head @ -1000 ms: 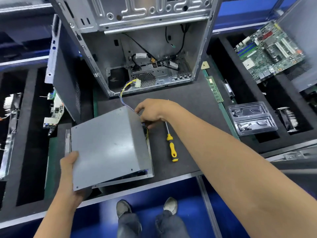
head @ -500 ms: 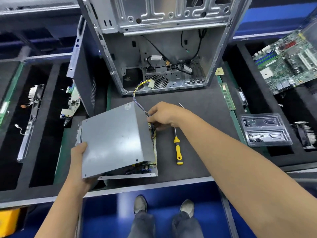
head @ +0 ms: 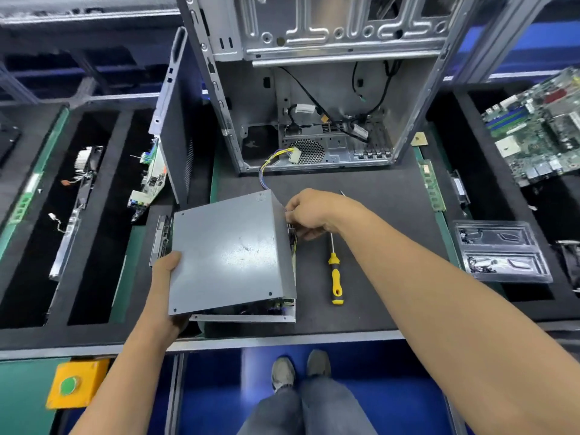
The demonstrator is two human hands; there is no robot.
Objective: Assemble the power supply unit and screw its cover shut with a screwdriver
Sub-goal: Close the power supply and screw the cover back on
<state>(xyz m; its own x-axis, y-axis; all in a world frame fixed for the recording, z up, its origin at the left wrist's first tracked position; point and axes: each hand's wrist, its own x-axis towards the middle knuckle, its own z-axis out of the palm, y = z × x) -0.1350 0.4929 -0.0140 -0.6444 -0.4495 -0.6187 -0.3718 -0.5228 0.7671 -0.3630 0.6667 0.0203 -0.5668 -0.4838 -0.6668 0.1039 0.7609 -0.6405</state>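
Since half a second ago the grey cover (head: 230,255) sits slightly lower over the power supply base (head: 244,317), though its near edge remains raised, leaving a gap where components show dimly. Both lie on the dark mat (head: 383,277) before the open computer case (head: 314,89). The left hand (head: 168,287) grips the cover's near-left corner, thumb on top, fingers hidden beneath. The right hand (head: 310,213) curls at the cover's far-right edge; what its fingertips pinch is hidden. The yellow screwdriver (head: 335,274) lies untouched just right, its shaft partly covered by the wrist.
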